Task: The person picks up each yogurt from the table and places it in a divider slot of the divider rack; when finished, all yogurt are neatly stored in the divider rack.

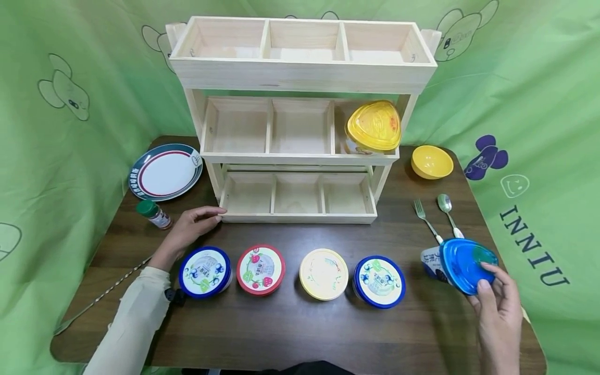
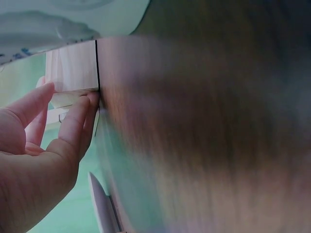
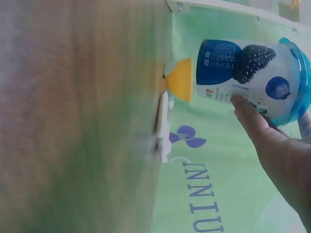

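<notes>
My right hand (image 1: 501, 302) grips a tub with a see-through blue lid (image 1: 469, 265), thumb and fingers around its lid and side. In the right wrist view the tub (image 3: 238, 73) shows berry pictures and stands off the table. The fairly straight fingers of my left hand (image 1: 189, 232) touch the lower left front corner of a wooden three-tier shelf (image 1: 300, 219). In the left wrist view the left hand (image 2: 53, 141) has its fingertips right at that corner. In the middle tier's right compartment sits a tub with a yellow lid (image 1: 375, 125).
Before the shelf stand a blue-rimmed jar (image 1: 204, 272), a red-rimmed jar (image 1: 260, 270), a cream-lidded jar (image 1: 323, 274) and another blue-rimmed jar (image 1: 379, 282). At left are a plate (image 1: 169, 172) and a green-capped bottle (image 1: 154, 213); at right, a yellow bowl (image 1: 432, 162), fork (image 1: 426, 219) and spoon (image 1: 449, 212).
</notes>
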`<state>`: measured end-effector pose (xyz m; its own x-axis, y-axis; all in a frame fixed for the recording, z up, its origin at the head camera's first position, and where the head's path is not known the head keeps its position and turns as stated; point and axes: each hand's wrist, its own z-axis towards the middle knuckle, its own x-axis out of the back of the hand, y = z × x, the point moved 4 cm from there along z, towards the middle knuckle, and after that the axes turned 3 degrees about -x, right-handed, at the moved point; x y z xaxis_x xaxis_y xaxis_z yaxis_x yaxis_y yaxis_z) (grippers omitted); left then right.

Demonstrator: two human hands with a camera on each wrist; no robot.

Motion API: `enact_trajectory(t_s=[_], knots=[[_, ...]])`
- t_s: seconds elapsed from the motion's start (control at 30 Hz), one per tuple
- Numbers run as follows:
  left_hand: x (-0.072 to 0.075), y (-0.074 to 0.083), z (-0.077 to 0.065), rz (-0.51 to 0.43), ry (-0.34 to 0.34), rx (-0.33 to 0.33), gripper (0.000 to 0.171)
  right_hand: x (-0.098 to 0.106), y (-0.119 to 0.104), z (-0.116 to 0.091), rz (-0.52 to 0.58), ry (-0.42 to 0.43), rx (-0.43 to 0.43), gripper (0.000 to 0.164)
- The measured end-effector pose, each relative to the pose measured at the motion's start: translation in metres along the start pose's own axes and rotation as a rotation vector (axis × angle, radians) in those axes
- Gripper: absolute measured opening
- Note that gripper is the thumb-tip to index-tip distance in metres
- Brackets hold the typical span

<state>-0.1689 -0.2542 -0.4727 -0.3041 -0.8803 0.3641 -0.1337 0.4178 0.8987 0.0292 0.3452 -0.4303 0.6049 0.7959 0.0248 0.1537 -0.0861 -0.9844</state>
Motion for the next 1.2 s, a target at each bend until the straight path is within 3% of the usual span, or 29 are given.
enact_trajectory(t_s=[0.27, 0.53, 0.8, 1.2], knots=[[-0.001, -0.001, 0.002, -0.011, -0.003, -0.002, 0.043, 0.009, -0.014, 0.005, 0.072, 0.066, 0.098, 0.043], [-0.001, 0.000, 0.000, 0.007, -0.002, 0.001, 0.043, 0.008, -0.039, 0.013, 0.116, 0.067, 0.283, 0.040], [-0.002, 0.001, 0.000, 0.003, -0.002, 0.004, 0.042, -0.004, -0.061, 0.024, 0.409, -0.079, 0.504, 0.038], [0.000, 0.000, -0.001, -0.006, -0.009, -0.002, 0.043, -0.025, -0.094, 0.029, 0.285, -0.140, 0.556, 0.042]])
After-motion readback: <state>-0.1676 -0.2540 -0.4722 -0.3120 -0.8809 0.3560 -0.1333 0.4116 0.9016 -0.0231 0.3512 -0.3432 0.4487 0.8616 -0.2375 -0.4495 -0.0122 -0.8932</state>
